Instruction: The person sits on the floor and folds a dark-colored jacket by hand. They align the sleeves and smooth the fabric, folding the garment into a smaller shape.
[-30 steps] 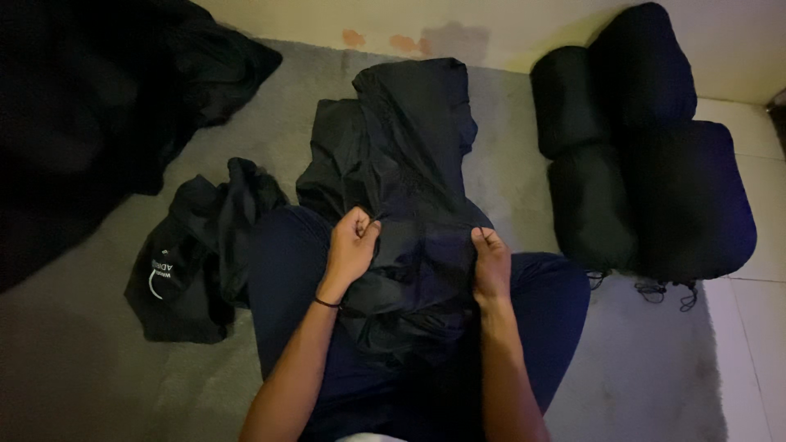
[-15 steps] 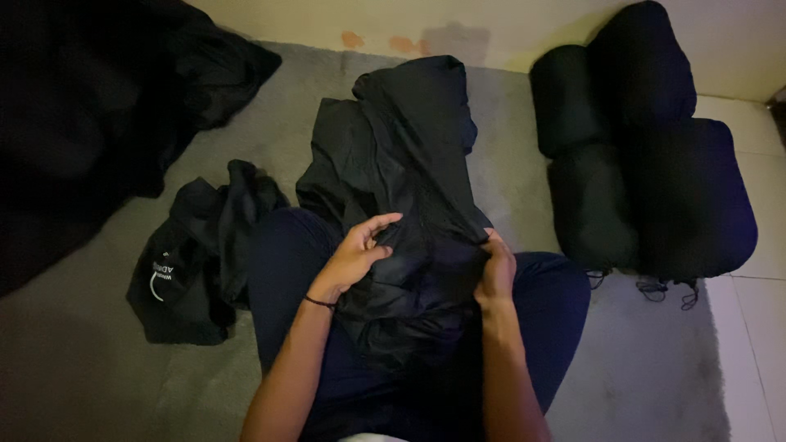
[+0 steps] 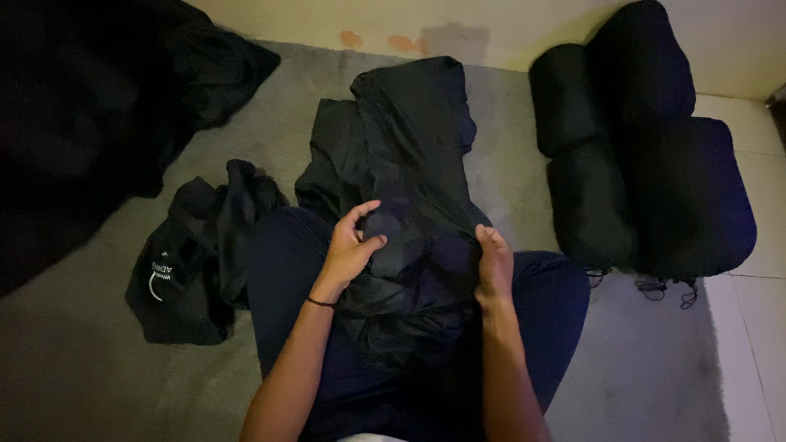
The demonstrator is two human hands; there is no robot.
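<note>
A crumpled black bag (image 3: 192, 266) with a small pale print lay on the grey carpet (image 3: 98, 368) just beside the person's left knee, and a big heap of dark cloth (image 3: 90, 123) filled the far left corner. To the right, a cluster of stuffed black sacks (image 3: 647, 172) stood against the wall, their drawstrings trailing onto the carpet's edge, where pale floor tiles (image 3: 753, 327) began. Open carpet remained at lower left and lower right (the only free room near the legs). The black garment (image 3: 409, 164) lay draped over the lap and stretched away toward the cream wall (image 3: 491, 24), its fabric thin, slightly shiny and heavily creased. The left hand (image 3: 350, 250) was half closed, thumb and fingers pinching a fold of the garment at its left side. The right hand (image 3: 494, 262) was curled tight over a bunched fold at the garment's right side, gripping it.
</note>
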